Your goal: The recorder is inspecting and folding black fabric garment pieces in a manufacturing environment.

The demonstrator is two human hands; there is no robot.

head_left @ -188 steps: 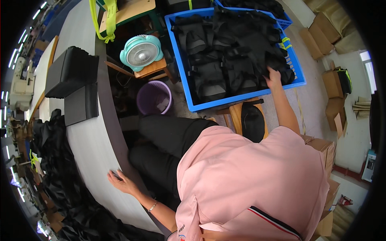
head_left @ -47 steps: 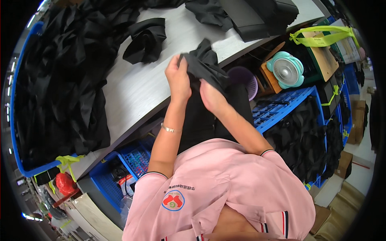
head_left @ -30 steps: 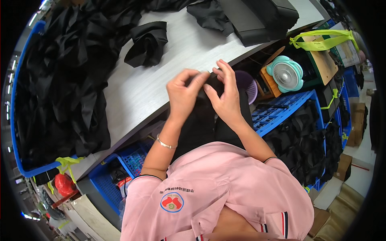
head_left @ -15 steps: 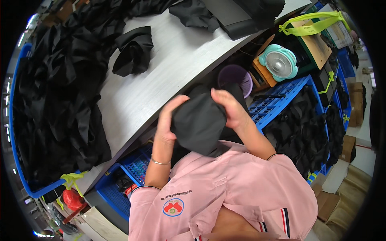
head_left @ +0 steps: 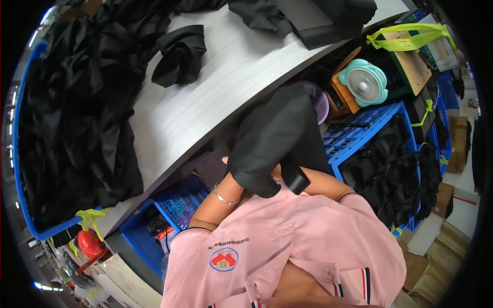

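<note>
Just changed: black fabric piece [head_left: 275, 126], held rounded between both palms half a second ago, now stretched long above black trousers [head_left: 314, 149], between table edge and pink shirt [head_left: 298, 241]. Tube-like, lower end over both hands. Judged mid-handling, probably worked from inside or underneath, not set down. Left hand [head_left: 233, 179] mostly under lower end; right hand [head_left: 277, 172] likewise, with black band [head_left: 296, 177] across wrist, cannot tell if same piece. Fingers on both mostly covered: cannot tell whether apart, together or clamped.

Around, biggest first: grey worktable [head_left: 190, 113]; left blue crate [head_left: 59, 230] with black fabric heap [head_left: 87, 138]; right blue crate [head_left: 359, 131], full of black goods [head_left: 380, 174]; crumpled black cloth [head_left: 182, 56] on worktable; purple basket [head_left: 321, 105], partly behind fabric; teal fan [head_left: 365, 83]. In the way: fabric itself, blocking sight of fingers; worktable edge, near on left.
</note>
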